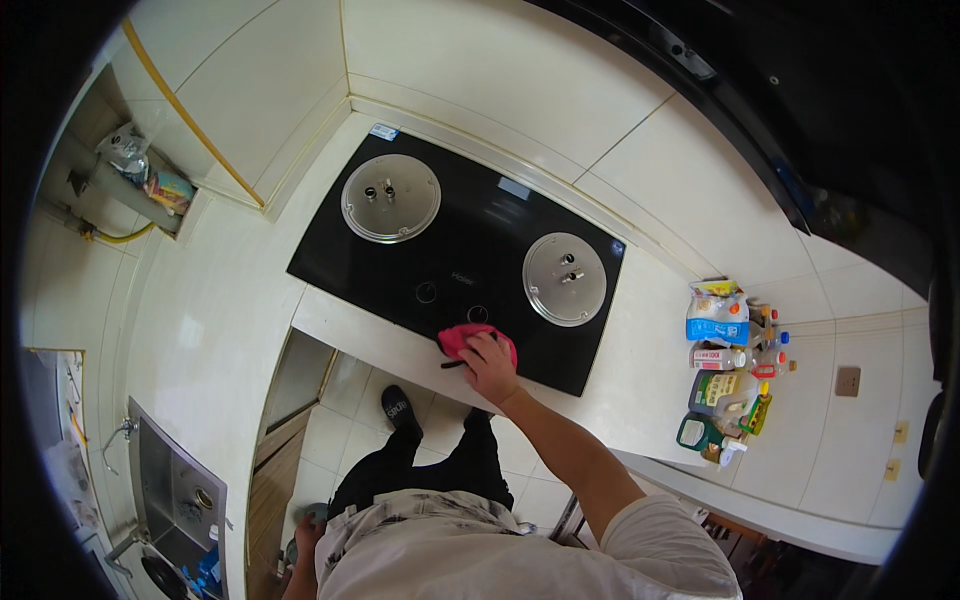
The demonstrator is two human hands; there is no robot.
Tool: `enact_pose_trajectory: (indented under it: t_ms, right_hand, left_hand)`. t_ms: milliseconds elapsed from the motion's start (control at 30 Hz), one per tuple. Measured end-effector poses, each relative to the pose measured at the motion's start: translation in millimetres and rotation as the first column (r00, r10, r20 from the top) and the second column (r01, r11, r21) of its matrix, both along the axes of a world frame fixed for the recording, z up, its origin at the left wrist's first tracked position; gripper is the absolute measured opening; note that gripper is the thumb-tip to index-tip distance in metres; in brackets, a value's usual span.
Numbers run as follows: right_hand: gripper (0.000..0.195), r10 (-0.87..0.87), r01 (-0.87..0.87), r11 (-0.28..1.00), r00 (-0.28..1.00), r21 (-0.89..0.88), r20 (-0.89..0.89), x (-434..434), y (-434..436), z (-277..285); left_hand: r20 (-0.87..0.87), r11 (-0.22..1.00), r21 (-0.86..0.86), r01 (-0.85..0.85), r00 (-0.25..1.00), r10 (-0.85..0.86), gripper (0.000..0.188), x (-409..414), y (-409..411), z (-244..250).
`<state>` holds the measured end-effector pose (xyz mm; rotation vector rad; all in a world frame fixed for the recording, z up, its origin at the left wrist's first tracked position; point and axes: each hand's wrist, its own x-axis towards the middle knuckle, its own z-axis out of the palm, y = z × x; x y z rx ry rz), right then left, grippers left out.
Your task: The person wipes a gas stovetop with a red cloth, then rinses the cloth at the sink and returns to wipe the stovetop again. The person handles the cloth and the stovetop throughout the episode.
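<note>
My right hand (491, 369) grips a pink cloth (461, 339) with dark edging, pressed on the front edge of a black glass gas hob (465, 247). A control mark lies just beyond the cloth. Two round metal burner plates, a left one (405, 210) and a right one (555, 292), sit in the glass without pan supports. Low at my left side hangs my left hand (307, 534), partly seen; its fingers are too small and hidden to read. A greyish-green thing beside it is unclear.
Bottles and packets (720, 390) crowd the right end of the white counter (645, 345). A steel sink (169, 480) with a tap (124, 431) lies to the left. The dark range hood (750, 142) overhangs at upper right. A yellow pipe (191, 124) runs down the wall.
</note>
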<state>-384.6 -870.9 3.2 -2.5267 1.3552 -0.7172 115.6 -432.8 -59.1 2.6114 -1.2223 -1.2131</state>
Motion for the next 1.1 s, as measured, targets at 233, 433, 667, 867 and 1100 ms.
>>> enact_pose_trajectory:
  t_ms: [233,433,667,867,1100]
  right_hand:
    - [0.036,-0.044,-0.013,0.963,0.978,0.27,0.206,-4.7,8.9,31.7]
    - [0.03,-0.545,-0.083,0.612,0.677,0.786,0.495,-16.3,-13.5,67.9]
    - [0.05,-0.393,0.427,0.868,0.903,0.253,-0.176,-55.3,-55.2,33.1]
    - [0.042,-0.217,0.258,0.922,0.962,0.289,-0.166,20.2,12.4,21.3]
    - [0.033,-0.342,0.143,0.871,0.863,0.47,0.372,38.9,-43.8,53.2]
  left_hand:
    - [-0.104,0.994,-0.088,-0.064,0.993,0.055,0.051,7.0,-38.1,10.3]
    - [-0.41,0.948,-0.081,-0.308,0.877,0.25,0.047,-42.2,-134.2,45.0]
    - [-0.369,0.944,-0.126,-0.306,0.897,0.241,0.049,-93.0,-130.0,69.6]
    - [-0.332,0.883,-0.011,-0.469,0.835,0.439,0.048,-129.1,-34.2,71.8]
    - [-0.477,0.847,-0.095,-0.523,0.771,0.423,0.048,-220.5,-121.3,103.8]
